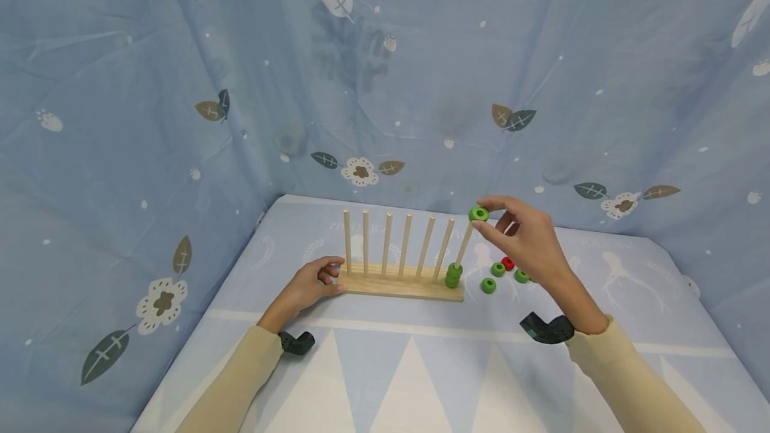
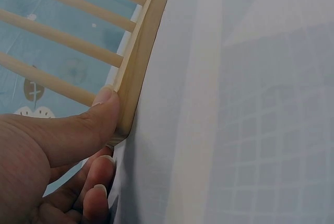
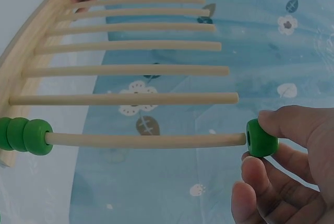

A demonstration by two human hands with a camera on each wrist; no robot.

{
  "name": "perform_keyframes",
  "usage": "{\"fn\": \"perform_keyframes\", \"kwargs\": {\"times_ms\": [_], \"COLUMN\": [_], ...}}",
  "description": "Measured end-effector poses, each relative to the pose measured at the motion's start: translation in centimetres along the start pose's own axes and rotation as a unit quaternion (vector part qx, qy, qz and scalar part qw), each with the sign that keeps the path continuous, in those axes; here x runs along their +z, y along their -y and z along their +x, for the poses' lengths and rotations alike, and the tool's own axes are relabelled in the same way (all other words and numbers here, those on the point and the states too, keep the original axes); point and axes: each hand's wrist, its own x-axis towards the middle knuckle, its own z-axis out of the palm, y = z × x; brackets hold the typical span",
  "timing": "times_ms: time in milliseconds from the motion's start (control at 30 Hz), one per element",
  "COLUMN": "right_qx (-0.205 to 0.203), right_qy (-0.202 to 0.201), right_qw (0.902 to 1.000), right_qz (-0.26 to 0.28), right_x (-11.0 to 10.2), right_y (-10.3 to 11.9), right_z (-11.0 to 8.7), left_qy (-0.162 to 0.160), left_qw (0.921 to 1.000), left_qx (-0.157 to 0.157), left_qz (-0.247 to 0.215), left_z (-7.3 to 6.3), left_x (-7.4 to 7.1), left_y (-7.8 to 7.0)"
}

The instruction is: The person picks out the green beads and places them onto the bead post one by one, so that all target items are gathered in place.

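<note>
Green bead (image 3: 262, 141): at tip of end peg (image 3: 146, 140)
Right hand (image 1: 528, 240): pinches bead between thumb and fingers
Left hand (image 1: 309, 286): grips wooden base (image 1: 397, 288)

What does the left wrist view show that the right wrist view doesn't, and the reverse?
Left wrist only: a faint grid pattern on the table cloth.

Right wrist only: the right hand pinching a green bead at a peg tip, plus green beads stacked low on that peg.

Both: the left hand at the end of the wooden base, pegs, blue backdrop.
</note>
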Motion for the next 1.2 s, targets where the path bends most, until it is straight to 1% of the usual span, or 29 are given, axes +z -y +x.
{"fn": "perform_keyframes", "kwargs": {"times_ms": [467,667,833,1100,1200], "right_qx": [0.002,0.005,0.012,0.035,0.033], "right_qy": [0.003,0.007,0.012,0.019,0.016], "right_qw": [1.0,0.9999,0.9998,0.999,0.9991], "right_qz": [-0.003,-0.006,-0.012,-0.021,-0.022], "right_x": [0.72,0.8,0.8,0.78,0.71], "right_y": [-0.4,-0.52,-0.48,-0.36,-0.4], "right_z": [0.27,0.21,0.13,-0.13,-0.29], "left_qy": [-0.002,-0.003,-0.002,-0.004,-0.004], "left_qw": [1.0,1.0,1.0,1.0,1.0], "left_qx": [0.002,-0.006,-0.007,-0.006,-0.004], "left_qz": [-0.002,0.001,0.0,-0.003,-0.005], "left_z": [0.02,0.07,0.07,0.08,0.06], "left_x": [-0.02,0.04,0.07,0.06,0.04], "left_y": [0.19,0.07,0.08,0.06,-0.01]}}
